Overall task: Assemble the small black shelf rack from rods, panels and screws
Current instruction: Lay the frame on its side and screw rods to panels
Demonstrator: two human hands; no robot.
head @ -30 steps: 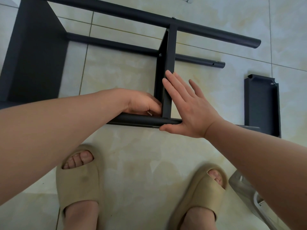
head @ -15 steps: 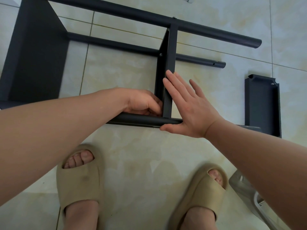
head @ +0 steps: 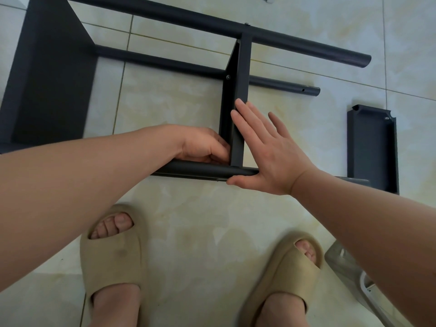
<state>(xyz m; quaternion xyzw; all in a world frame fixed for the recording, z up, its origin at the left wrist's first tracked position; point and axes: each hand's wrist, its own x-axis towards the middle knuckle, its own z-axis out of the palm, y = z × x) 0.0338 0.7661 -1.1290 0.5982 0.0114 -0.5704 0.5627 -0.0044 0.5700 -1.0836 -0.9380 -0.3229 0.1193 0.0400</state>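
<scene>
Where the rack (head: pixel 47 74) lies: it is on its side on the floor tiles (head: pixel 212 232), across the top half of the frame, partly built.
Middle panel (head: pixel 244 67): it stands on edge between the long rods, in the middle of the frame.
Near rod (head: pixel 200 169): it runs left to right just under my hands, and the panel's bottom end meets it.
Right hand (head: pixel 271 156): my fingers are straight and flat on the panel's right side, with my thumb along the rod. I think this stops the panel from tipping while the corner gets joined.
Left hand (head: pixel 203 147): my fingers are curled into the corner where panel and rod meet. It may be working a screw there, but I cannot tell if it pinches anything.
Spare panel (head: pixel 372 152): it lies at the right of the frame, apart from the rack. It has raised edges like a tray, and I see nothing loose in it.
Clear thing (head: pixel 342 263): it is at the lower right, half hidden by my arm. I cannot tell what is in it.
</scene>
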